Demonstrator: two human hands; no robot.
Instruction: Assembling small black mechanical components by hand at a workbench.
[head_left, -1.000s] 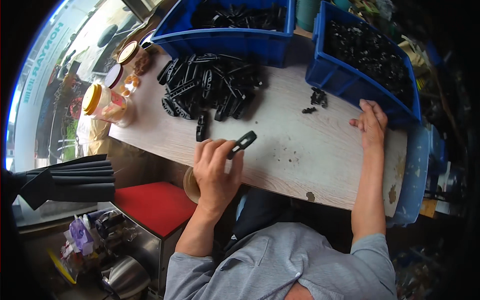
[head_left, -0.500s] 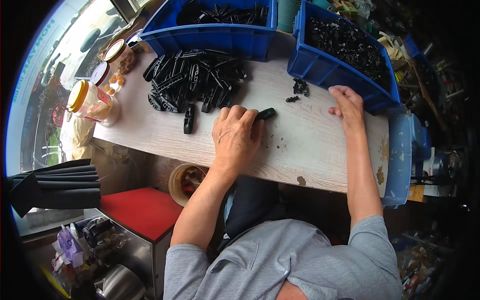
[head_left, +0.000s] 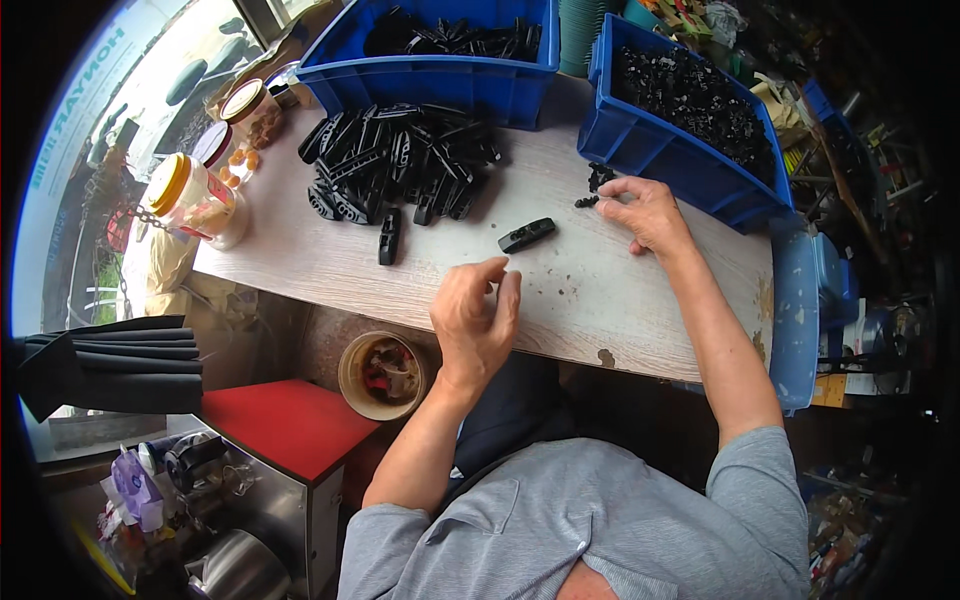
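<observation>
A long black plastic part [head_left: 527, 235], with recesses along its upper face, lies alone on the table. Just below it hovers my left hand [head_left: 472, 318], fingers curled and thumb apart, holding nothing. My right hand [head_left: 648, 215] reaches in from the right, thumb and forefinger slightly apart at a few small black plastic pieces [head_left: 599, 176]. Its fingertips almost meet one small piece [head_left: 587, 202]; whether they touch it I cannot tell. Farther left rests a heap of similar long black parts [head_left: 395, 160], with a single one [head_left: 389, 237] lying in front of it.
Two blue bins stand at the back: one [head_left: 430, 85] with long black parts, the other [head_left: 650, 160] with small black pieces. Lidded jars [head_left: 190, 200] line the table's left end. Below the front edge are a bucket [head_left: 352, 385] and a red-topped cabinet [head_left: 285, 425].
My left hand has let go of the long black part and drawn back toward me. My right hand has moved left from beside the bin to the small pieces.
</observation>
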